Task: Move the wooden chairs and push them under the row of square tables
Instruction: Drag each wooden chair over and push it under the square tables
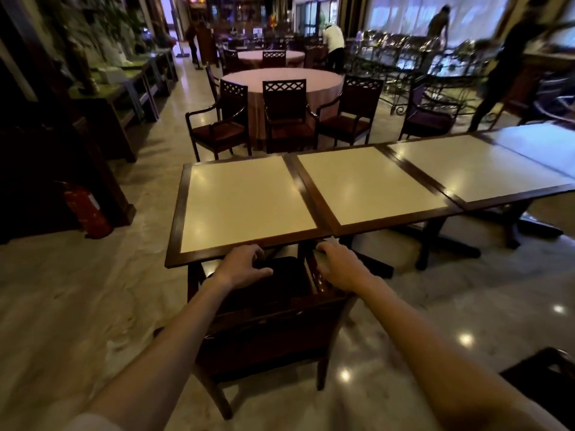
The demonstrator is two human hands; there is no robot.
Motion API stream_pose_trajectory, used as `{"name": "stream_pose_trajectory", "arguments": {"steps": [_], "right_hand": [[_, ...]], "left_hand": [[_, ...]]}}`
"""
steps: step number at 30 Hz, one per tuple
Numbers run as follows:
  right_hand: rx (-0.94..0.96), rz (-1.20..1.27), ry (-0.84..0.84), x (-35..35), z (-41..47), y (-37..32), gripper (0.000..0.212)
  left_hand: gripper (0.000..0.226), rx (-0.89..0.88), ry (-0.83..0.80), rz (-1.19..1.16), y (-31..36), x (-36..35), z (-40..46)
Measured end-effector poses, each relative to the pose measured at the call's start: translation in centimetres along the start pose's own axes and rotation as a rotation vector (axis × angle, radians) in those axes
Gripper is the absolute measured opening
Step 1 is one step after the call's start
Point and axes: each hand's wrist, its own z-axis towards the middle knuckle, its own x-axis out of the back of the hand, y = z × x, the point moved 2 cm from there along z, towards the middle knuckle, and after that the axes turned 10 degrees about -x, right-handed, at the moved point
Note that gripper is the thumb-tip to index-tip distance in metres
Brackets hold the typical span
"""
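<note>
No readable writing or brand mark shows on any item; the label on the red fire extinguisher (88, 213) at 9 o'clock is too blurred to read.

Your left hand (244, 267) sits just below centre, forearm extended from 7 o'clock. Its fingers are curled and spread slightly apart, resting over the top of the chair (267, 321) back; the thumb points toward 3 o'clock. Whether the fingers fully clamp the rail cannot be told (the dark wood merges with shadow).

Your right hand (339, 267) lies just beside it toward 3 o'clock, forearm extended from 5 o'clock. Its fingers are curled together over the carved upper corner of the chair back, with the fingertips near the table edge.

The chair stands at 6 o'clock, facing the first table (249, 203) of the row. Its front part is under the table edge; the seat and rear legs are out on the marble floor (77, 306).

The row of square tables runs from centre toward 2 o'clock: a second table (370, 185) touches the first, and a third table (476, 168) touches the second (each has a pale top in a dark wood frame).

At 12 o'clock, three armchairs (287, 116) stand around a round table (281, 80) with a pink cloth. The corner of another dark chair (547, 377) shows at 4 o'clock.
</note>
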Motion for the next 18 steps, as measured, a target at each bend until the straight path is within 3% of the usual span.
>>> {"name": "stream_pose_trajectory", "arguments": {"steps": [5,12,18], "right_hand": [[-0.049,0.046,0.161,8.0,-6.0,4.2,0.047],[-0.228,0.001,0.313,13.9,-18.1,14.1,0.046],[-0.476,-0.002,0.428,17.7,-33.1,26.2,0.044]], "left_hand": [[0.04,-0.184,0.031,0.029,10.6,1.0,2.6],[0.029,-0.424,-0.087,0.047,26.0,-4.1,3.0],[0.041,-0.672,-0.178,0.007,42.5,-12.5,-0.7]]}}
